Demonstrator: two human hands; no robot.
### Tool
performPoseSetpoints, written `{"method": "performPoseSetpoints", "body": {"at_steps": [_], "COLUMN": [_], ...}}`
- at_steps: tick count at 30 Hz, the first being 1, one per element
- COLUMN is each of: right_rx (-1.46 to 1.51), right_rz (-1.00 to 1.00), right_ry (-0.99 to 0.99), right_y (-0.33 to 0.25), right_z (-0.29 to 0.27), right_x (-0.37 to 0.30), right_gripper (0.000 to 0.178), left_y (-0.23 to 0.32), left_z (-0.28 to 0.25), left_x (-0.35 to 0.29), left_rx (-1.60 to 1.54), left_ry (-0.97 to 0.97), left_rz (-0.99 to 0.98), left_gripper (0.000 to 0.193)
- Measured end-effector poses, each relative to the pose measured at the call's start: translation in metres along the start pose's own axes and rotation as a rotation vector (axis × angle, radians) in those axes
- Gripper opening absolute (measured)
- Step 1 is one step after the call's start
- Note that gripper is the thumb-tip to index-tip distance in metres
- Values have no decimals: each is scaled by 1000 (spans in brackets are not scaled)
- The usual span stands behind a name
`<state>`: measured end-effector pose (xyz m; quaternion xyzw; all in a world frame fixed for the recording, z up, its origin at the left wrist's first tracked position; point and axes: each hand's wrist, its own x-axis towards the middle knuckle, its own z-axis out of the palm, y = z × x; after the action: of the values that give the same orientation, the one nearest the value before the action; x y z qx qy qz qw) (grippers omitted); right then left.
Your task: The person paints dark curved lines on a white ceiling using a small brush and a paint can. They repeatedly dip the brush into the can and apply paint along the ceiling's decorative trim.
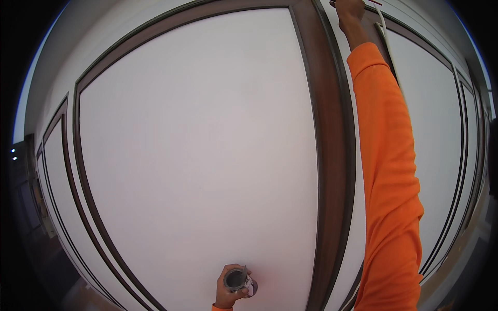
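My left hand (226,295), low in the middle, is wrapped round a small open can (251,288) with dark grey paint (236,279) inside and smears down its side. My right hand (350,11) reaches up to the top edge of the view, its arm in an orange sleeve (390,176). The fingers there are closed on a slim paintbrush with a thin red handle (374,2); a dark tip pokes out on the other side. That hand is close to the dark outer edge of a brown wooden frame (332,129), but contact cannot be made out.
A large white wall panel (197,140) fills the middle, bordered by brown moulding with dark edges. Further framed panels stand left and right (428,98). A pale cord (386,39) hangs beside the right forearm. Dark furniture-like shapes (31,192) sit at the far left.
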<state>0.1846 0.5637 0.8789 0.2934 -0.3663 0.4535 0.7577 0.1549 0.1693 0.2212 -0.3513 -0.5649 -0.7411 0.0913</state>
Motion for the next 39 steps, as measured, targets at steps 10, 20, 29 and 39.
{"method": "performPoseSetpoints", "body": {"at_steps": [10, 20, 29, 39], "right_rx": [-200, -351, -287, -364], "right_rz": [-234, -283, -280, -270], "right_ry": [82, 81, 48, 25], "right_y": [34, 40, 36, 33], "right_z": [23, 34, 32, 32], "right_x": [-9, -11, -19, -21], "right_gripper": [29, 30, 29, 28], "left_y": [-19, -22, -26, -33], "left_z": [-18, -30, -32, -30], "left_x": [1, -5, -6, -6], "left_rx": [21, 22, 31, 50], "left_ry": [23, 16, 18, 17], "left_rz": [-9, -22, -15, 14], "left_gripper": [77, 81, 84, 88]}}
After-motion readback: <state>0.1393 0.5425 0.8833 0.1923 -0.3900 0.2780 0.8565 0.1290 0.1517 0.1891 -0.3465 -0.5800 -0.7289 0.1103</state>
